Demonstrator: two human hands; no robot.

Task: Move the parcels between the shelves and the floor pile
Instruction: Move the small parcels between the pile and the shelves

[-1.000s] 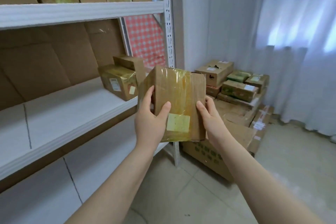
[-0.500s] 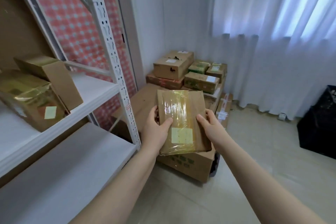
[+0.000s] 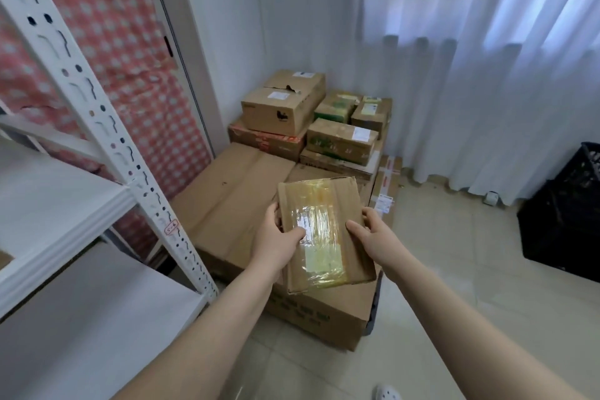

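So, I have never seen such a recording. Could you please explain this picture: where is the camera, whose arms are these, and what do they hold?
There is no machine here: a person works with bare hands, and the camera sits on the person's head, looking forward and down. So the two arms entering from below are the person's own. The left hand and the right hand hold a flat brown parcel wrapped in clear tape, one hand on each side, thumbs on top. Below it, on the tiled floor, lies a large carton and, behind it, smaller boxes are stacked in the corner. On the left stands a white metal shelf rack. On the right are a white curtain and a black crate.
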